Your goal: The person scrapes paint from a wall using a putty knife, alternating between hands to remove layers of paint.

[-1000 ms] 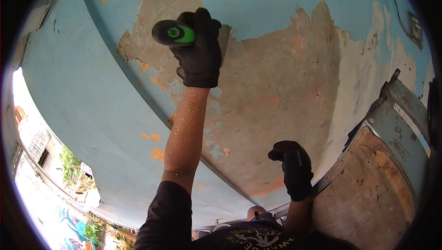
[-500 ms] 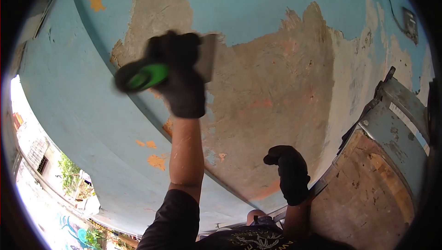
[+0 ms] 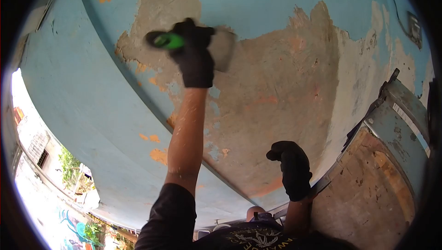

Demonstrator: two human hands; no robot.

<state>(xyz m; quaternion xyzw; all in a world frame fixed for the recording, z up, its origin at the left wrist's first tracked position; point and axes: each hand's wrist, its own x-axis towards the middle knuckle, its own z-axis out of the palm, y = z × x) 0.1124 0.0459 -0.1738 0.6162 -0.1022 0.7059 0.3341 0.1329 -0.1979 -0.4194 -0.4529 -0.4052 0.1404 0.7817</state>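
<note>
A black-gloved left hand, my left hand [image 3: 193,56], is wrapped round the green and black handle of a scraper [image 3: 169,41]. Its wide flat blade [image 3: 223,51] is blurred by motion and lies against or very close to the wall [image 3: 271,79], near the border between bare grey plaster and blue paint [image 3: 258,6]. Lower down, my right hand [image 3: 294,169], also in a black glove, hangs in front of the plaster with its fingers curled together. Nothing shows in it.
A worn metal and board piece [image 3: 368,176], perhaps furniture, stands close at the right. A wall box with a cable [image 3: 414,30] is at upper right. A ridge [image 3: 133,93] runs diagonally down the wall. Bright outdoor ground and plants [image 3: 69,165] lie at lower left.
My left hand has moved up and to the right with the scraper, and the blade's angle has shifted. My right hand has barely moved.
</note>
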